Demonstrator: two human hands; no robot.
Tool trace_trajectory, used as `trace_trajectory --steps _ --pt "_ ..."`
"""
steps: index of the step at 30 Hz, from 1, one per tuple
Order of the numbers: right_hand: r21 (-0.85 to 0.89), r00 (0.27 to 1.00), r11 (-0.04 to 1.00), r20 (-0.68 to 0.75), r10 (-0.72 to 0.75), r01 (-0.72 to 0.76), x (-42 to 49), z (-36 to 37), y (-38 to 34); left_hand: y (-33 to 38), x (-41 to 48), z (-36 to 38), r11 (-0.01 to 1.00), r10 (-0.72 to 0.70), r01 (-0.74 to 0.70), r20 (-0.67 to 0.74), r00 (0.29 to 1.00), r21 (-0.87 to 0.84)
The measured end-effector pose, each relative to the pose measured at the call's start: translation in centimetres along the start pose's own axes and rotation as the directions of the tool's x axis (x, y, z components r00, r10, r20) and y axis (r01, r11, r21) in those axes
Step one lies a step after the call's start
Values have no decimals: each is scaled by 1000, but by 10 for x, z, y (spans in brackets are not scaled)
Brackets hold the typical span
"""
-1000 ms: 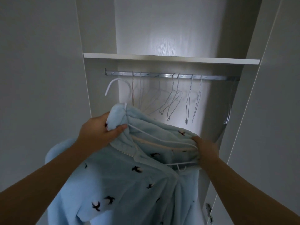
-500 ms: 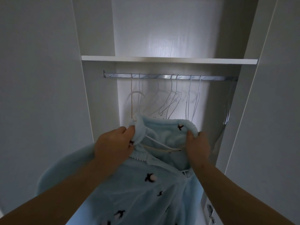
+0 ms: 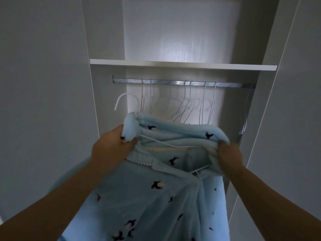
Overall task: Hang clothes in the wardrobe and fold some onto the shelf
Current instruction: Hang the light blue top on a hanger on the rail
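Observation:
A light blue fleece garment with small dark bird prints hangs from both my hands in front of the open wardrobe. My left hand grips its bunched collar at the left. My right hand grips the collar edge at the right. A white wire hanger lies inside the neck opening, and its hook sticks up at the left, just below the metal rail. The rail's left end is bare.
Several bare wire hangers hang along the rail's middle, and one more hanger hangs at the far right. A white shelf runs above the rail. Open wardrobe doors stand on both sides.
My hands have spread apart along the collar and stretched the neck opening wide. The hanger's hook has risen back into sight at the left, closer to the rail.

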State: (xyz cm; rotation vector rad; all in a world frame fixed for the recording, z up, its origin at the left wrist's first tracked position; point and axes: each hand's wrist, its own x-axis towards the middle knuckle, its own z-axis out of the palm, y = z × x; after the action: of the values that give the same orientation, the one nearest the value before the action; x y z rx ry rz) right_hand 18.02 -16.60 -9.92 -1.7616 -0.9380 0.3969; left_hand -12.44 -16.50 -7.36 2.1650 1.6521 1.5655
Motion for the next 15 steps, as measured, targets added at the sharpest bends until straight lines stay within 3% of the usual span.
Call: trace_trajectory --steps 5,8,11,15 --pt "-5 995 996 55 84 -84 3 2 14 4 -9 -4 973 19 -3 68 997 -231" --pt "120 988 982 73 134 -142 1 -1 13 -6 -6 -18 949 -66 152 298 952 -276" --pt "256 953 928 208 219 -269 -6 -2 8 -18 -4 -31 864 -91 307 477 874 -399" --pt "237 913 906 301 275 -352 -9 -3 8 -26 -8 -33 804 -130 363 456 880 -471"
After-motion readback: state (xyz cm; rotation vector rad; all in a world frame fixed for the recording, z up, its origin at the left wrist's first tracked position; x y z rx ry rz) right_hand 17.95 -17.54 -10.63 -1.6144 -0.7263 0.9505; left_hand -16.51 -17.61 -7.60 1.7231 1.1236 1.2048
